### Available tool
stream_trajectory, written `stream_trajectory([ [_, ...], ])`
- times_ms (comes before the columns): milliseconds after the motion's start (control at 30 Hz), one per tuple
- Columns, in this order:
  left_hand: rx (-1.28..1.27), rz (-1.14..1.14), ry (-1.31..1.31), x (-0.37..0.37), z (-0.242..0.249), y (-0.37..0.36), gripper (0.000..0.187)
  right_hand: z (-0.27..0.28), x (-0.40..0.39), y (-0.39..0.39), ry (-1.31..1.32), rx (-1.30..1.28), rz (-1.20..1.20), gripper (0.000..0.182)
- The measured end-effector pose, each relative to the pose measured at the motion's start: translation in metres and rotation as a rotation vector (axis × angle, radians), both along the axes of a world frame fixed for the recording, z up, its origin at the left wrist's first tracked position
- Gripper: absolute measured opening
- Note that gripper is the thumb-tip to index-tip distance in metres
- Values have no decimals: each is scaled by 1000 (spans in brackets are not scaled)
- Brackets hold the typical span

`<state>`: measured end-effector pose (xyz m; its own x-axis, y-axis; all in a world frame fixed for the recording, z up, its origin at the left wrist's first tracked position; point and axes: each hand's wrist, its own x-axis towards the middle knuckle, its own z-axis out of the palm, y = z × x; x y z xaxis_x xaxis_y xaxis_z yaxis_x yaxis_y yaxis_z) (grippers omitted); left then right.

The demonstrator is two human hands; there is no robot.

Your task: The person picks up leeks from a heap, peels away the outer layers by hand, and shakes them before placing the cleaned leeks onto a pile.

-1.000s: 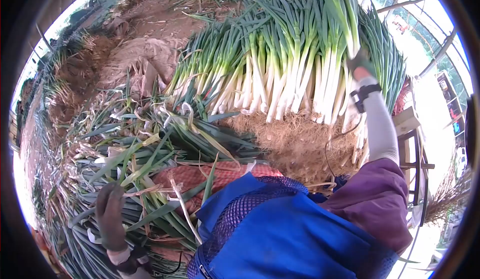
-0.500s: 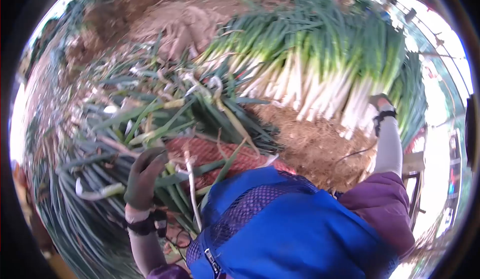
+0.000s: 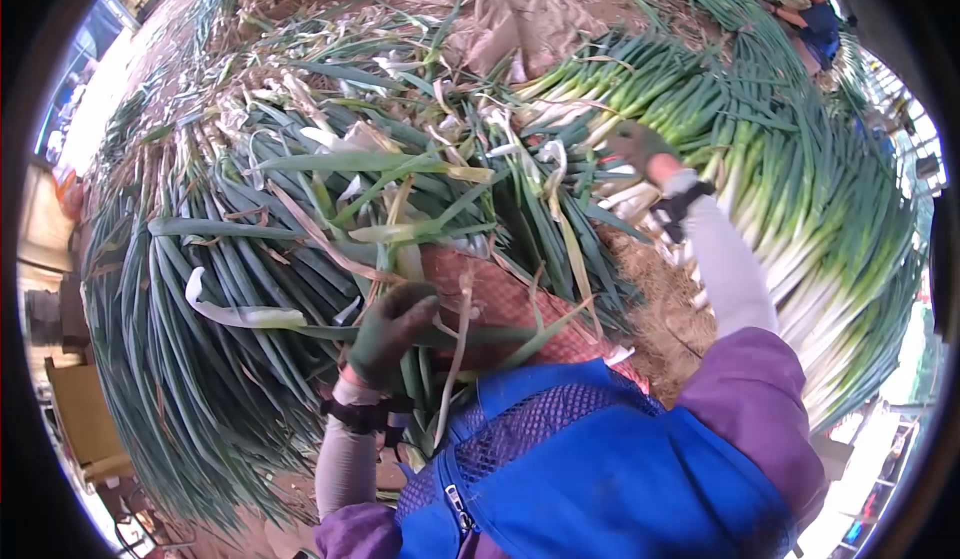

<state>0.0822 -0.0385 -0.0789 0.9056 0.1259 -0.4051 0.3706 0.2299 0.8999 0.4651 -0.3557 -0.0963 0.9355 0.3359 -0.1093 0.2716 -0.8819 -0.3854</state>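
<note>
My left hand [image 3: 392, 331], in a dark green glove, is over the loose leaves beside my body, its fingers apart and nothing in it. My right hand [image 3: 638, 149], also gloved, reaches forward to the upper left end of the row of cleaned green onions [image 3: 740, 159]. It is over their white stalks; its fingers are too blurred to tell if they grip any. Stripped leaves [image 3: 400, 164] lie in a heap between and beyond my hands. A large pile of untrimmed onions [image 3: 210, 359] spreads at the left.
A red woven sack [image 3: 500, 304] lies under leaves in front of me. Cut roots [image 3: 650, 289] cover the ground beside it. A crumpled beige cloth [image 3: 510, 14] lies beyond the heap. Another person [image 3: 818, 29] is at the upper right. A cardboard-coloured box [image 3: 85, 409] stands far left.
My right hand has moved from the right end of the onion row to its upper left end. The view has turned right, showing another person more fully. My left hand stays near the leaves.
</note>
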Motion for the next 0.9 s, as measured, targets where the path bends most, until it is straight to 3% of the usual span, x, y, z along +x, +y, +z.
stream_trajectory([
  [100, -41, 83, -3, 0, -20, 2, 28, -86, 39, 87, 27, -151, 97, 53],
  [167, -121, 191, 20, 2, -23, 6, 27, -186, 84, 117, -13, -125, 84, 53],
  [200, -259, 239, 13, 3, -28, 8, 21, -183, 89, 150, 207, -204, 165, 57],
  [233, -260, 282, 34, 3, -34, 10, 19, -152, 67, 170, 250, -249, 54, 63],
  [300, -263, 366, 76, 7, -44, 13, 14, -178, 74, 193, 278, -249, -30, 68],
  [333, -197, 375, 111, 9, -45, 14, 13, -216, 88, 200, 172, -246, -48, 66],
  [400, -199, 403, 134, 8, -61, 20, 14, -243, 96, 218, 181, -260, -43, 62],
  [567, -291, 457, 209, 12, -64, 30, 16, -276, 101, 238, 199, -330, 33, 53],
  [800, -173, 420, 225, 9, -83, 35, 16, -256, 125, 223, 270, -276, 533, 42],
  [900, 72, 290, 137, 13, -78, 39, 16, -239, 130, 222, 298, -116, 731, 37],
])
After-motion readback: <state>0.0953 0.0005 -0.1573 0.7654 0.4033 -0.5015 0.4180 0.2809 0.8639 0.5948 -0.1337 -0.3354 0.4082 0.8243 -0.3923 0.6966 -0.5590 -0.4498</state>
